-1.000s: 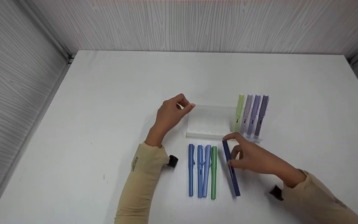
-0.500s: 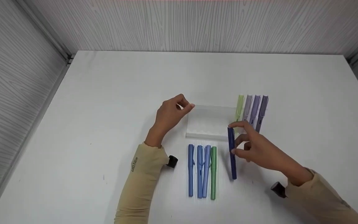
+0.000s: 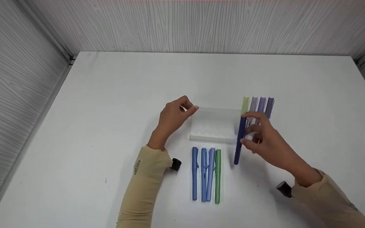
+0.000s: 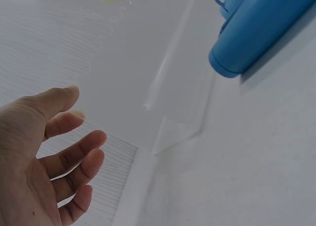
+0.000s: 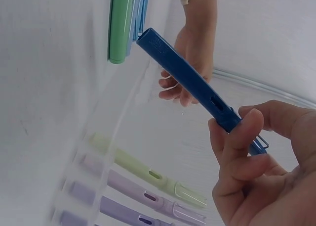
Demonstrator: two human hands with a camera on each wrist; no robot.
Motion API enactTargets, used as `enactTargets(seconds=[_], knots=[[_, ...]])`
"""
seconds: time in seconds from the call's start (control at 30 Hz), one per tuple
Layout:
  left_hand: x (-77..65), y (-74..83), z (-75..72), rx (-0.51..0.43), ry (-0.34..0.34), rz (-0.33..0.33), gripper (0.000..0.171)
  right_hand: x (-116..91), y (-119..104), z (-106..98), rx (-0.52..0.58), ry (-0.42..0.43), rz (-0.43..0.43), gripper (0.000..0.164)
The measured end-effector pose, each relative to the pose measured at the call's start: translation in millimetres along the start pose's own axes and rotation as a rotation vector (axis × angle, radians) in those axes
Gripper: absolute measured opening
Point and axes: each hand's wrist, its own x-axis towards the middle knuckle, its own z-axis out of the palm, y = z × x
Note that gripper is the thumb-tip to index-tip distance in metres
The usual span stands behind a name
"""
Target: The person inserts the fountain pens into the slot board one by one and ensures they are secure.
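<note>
My right hand pinches a dark blue pen near its capped upper end, the pen tilted and raised in front of a clear acrylic pen stand. In the right wrist view the same dark blue pen shows its clip end among the fingers. At the stand's upper left corner my left hand pinches the edge between thumb and forefinger; in the left wrist view the other fingers are loosely bent. Upright in the stand's right part are a light green pen, a pale lilac one and two purple ones, partly hidden by the right hand.
Before the stand lie a green pen and several blue pens, side by side on the white table. Grey wood-patterned panels border the table at the back and sides.
My right hand has lifted the dark blue pen from near the table, moving it away from me toward the stand and turning it more upright. The left hand keeps its place.
</note>
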Motion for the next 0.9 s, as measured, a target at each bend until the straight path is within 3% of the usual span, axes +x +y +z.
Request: enactTargets(seconds=[0.53, 0.9], knots=[[2.9, 2.2, 0.7, 0.003, -0.016, -0.008, 0.027, 12.0, -2.3, -1.4, -0.11, 0.251, -0.055, 0.066], [1.2, 2.3, -0.2, 0.009, -0.017, -0.013, 0.026, 26.5, 11.4, 3.9, -0.138, 0.344, -0.115, 0.065]])
